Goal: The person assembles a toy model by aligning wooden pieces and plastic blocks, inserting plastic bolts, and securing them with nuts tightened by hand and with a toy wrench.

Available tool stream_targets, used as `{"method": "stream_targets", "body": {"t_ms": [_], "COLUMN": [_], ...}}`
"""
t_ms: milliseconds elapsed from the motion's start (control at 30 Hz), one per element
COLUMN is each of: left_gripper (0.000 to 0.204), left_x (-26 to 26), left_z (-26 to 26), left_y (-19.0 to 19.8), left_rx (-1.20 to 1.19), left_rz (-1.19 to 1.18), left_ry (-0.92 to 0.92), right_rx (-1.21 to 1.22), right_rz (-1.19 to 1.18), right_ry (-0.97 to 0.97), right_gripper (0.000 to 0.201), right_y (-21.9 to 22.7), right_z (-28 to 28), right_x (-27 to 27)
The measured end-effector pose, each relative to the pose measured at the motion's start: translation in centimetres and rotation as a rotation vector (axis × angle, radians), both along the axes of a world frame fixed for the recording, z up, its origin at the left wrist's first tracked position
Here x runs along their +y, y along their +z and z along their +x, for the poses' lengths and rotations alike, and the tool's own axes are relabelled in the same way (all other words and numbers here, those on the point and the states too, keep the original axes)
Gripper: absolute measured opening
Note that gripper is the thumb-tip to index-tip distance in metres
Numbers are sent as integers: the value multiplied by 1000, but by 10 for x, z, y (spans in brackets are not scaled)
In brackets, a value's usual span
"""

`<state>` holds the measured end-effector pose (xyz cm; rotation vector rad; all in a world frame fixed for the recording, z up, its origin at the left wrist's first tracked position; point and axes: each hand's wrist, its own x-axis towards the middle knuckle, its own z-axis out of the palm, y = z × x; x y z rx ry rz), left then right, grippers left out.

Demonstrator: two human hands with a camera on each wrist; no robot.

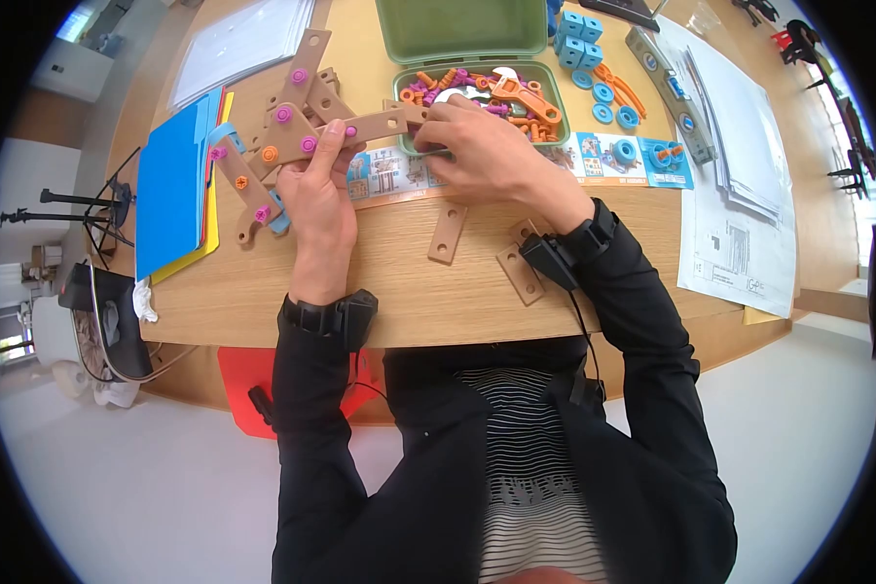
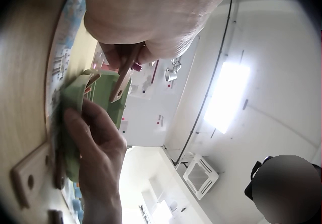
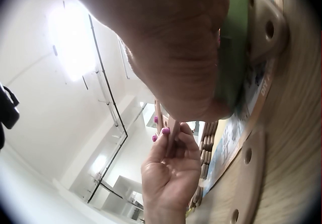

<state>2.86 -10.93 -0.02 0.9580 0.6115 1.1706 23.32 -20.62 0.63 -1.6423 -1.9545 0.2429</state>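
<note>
My left hand [image 1: 319, 200] holds up a toy construction assembly [image 1: 295, 129] of brown perforated strips joined by purple and orange bolts, its thumb pressed on one strip. One strip of it reaches right, toward the green box [image 1: 562, 102]. My right hand [image 1: 484, 151] is at the front of that box with bent fingers; in the left wrist view its thumb and fingers straddle the rim. Its fingertips are partly hidden, and I cannot tell whether they pinch a part. Inside the box lie purple and orange bolts and an orange toy wrench [image 1: 524, 94].
Loose brown strips [image 1: 447, 234] lie near the front edge. A printed picture sheet [image 1: 389, 175] runs under the hands. Blue blocks [image 1: 579, 39], blue rings and a level [image 1: 672, 92] stand at the right. Blue folders [image 1: 175, 195] and papers [image 1: 248, 49] lie at the left.
</note>
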Motion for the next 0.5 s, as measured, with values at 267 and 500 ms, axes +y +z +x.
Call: {"method": "stream_targets", "body": {"t_ms": [267,500], "left_gripper": [14,16], "left_x": [-1,-5], "left_z": [1,3], "left_y": [0,1], "left_rx": [19,56], "left_rz": [-4,-9], "left_ry": [7,-5], "right_rx": [157,364], "right_rz": [-43,-33], "right_ry": [-10,-18], "right_gripper": [21,17], "right_y": [3,7], "right_z": [5,9], "right_x": [-4,-4]}}
